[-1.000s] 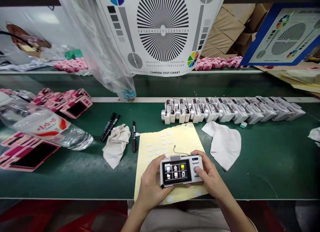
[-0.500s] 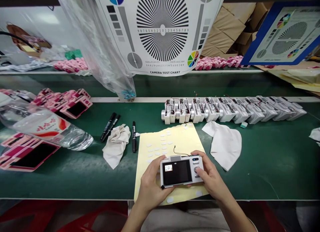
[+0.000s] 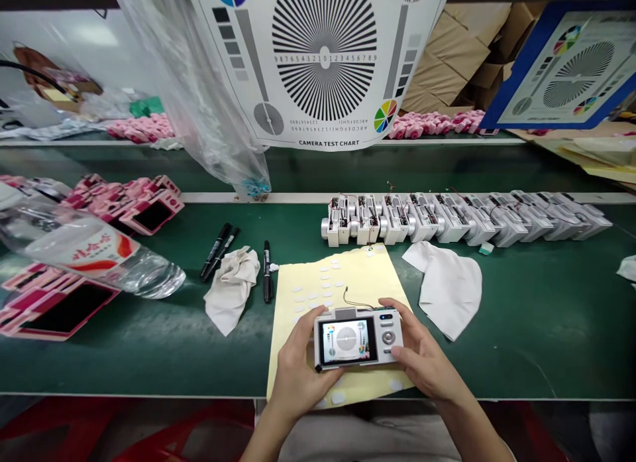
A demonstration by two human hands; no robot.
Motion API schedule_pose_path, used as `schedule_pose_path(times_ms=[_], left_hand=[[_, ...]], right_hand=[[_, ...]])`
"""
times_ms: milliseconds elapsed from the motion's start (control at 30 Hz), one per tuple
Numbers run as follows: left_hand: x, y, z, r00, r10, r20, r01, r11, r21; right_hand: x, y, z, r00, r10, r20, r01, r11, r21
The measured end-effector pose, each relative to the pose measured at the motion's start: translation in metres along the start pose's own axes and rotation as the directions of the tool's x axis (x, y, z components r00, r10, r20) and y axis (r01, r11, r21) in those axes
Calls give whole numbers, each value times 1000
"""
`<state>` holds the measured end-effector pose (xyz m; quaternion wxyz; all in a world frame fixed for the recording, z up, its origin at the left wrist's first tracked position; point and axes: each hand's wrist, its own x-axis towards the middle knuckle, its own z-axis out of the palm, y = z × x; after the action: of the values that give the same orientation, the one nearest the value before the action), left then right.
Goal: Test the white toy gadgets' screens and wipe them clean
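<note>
Between my two hands is a silver digital camera [image 3: 358, 339], its screen facing me and showing the test chart. My left hand [image 3: 298, 366] grips its left end, thumb along the bottom edge. On the right end, my right hand [image 3: 422, 352] is closed around the body, with the thumb at a lower button beside the screen. A thin wire [image 3: 355, 301] sticks up from the camera's top. Below it lies a yellow sheet [image 3: 298, 343] dotted with small white stickers. The large camera test chart [image 3: 324, 104] hangs straight ahead.
Partly assembled silver cameras [image 3: 422, 217] stand in a row at the back right. White cloths [image 3: 452, 289] and black markers [image 3: 267, 273] lie beside the sheet. At left are a water bottle [image 3: 99, 250] and pink cameras [image 3: 154, 213]. A plastic bag [image 3: 199, 91] hangs down.
The camera's screen has gone from a mostly dark display with a small thumbnail to a full picture of the chart. My right thumb has moved down from the round pad to a lower button.
</note>
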<state>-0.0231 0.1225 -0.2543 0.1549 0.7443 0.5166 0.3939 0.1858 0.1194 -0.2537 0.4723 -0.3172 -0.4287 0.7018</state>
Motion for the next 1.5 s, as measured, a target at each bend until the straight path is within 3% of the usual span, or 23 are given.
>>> schedule_pose_path(times_ms=[367,767,1500], left_hand=[[1,1,2,998,48,-33,-47,999,23],[0,1,3,995,98,-34,-96,994,56],[-2,-1,5,984,175,-36,-172,981,87]], right_hand=[[0,2,-1,1000,-27,-11,27,998,-52],[-1,-2,5,999,25,-46,-27,999,-43],[0,-4,11,976,-24,-215,-21,978,-207]])
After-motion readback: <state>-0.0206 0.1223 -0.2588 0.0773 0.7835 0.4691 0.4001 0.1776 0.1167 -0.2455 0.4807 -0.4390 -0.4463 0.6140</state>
